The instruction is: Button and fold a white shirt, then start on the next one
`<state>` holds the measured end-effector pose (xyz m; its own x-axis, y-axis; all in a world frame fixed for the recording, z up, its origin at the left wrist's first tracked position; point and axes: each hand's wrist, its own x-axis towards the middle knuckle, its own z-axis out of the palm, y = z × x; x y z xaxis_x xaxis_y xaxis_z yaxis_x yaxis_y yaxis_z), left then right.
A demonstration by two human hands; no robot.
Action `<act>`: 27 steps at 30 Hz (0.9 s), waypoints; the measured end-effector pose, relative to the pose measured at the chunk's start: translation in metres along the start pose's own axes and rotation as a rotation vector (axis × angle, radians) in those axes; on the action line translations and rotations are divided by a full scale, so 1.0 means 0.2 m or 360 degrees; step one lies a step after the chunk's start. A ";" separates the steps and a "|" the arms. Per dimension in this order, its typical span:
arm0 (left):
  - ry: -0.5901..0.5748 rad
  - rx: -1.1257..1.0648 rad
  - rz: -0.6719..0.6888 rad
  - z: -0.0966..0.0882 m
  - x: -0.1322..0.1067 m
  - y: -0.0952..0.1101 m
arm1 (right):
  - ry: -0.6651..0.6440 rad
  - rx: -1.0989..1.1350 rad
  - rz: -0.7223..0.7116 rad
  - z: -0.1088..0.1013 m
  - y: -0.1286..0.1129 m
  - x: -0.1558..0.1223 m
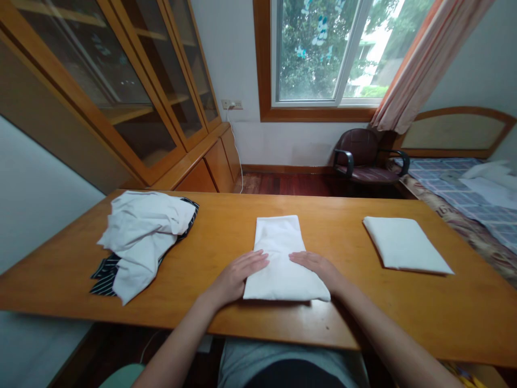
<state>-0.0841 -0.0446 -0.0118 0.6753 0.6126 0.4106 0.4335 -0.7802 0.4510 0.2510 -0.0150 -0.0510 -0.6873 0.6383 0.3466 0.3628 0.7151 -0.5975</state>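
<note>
A white cloth [278,275], folded into a long strip, lies on the wooden table in front of me. My left hand [244,269] rests on its left edge with the fingers stretched out flat. On the opposite edge lies my right hand [317,265], its fingers also extended and pressing on the fabric. The near end of the cloth is wider, and its right corner sticks out past the rest. What kind of cloth item it is, I cannot make out.
A neatly folded white cloth [407,245] lies on the table's right side. At left is a rumpled white garment [141,218] with black striped fabric [105,277] under it. Beyond the wooden table [218,231] stand a glass-door cabinet [177,108], an armchair [363,156] and a bed [456,183].
</note>
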 end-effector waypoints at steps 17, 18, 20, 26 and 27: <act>0.0036 -0.0733 -0.0733 0.13 0.07 -0.12 | 0.0086 0.0732 0.0715 -0.12 -0.09 0.04; 0.0066 -0.0805 -0.0876 0.14 0.08 -0.12 | 0.0129 0.0774 0.0769 -0.11 -0.09 0.05; 0.0091 -0.0902 -0.1117 0.15 0.09 -0.12 | 0.0216 0.0816 0.0844 -0.09 -0.07 0.07; 0.0110 -0.1025 -0.1361 0.14 0.15 -0.16 | 0.0441 0.1084 0.1024 -0.05 -0.03 0.14; 0.0150 -0.1056 -0.1361 0.14 0.17 -0.16 | 0.0486 0.1140 0.1019 -0.05 -0.03 0.15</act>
<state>-0.0591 -0.0021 -0.0354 0.2420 0.9501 -0.1967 0.3109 0.1161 0.9433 0.2345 0.0022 -0.0309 -0.2685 0.9598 -0.0816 0.0750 -0.0636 -0.9952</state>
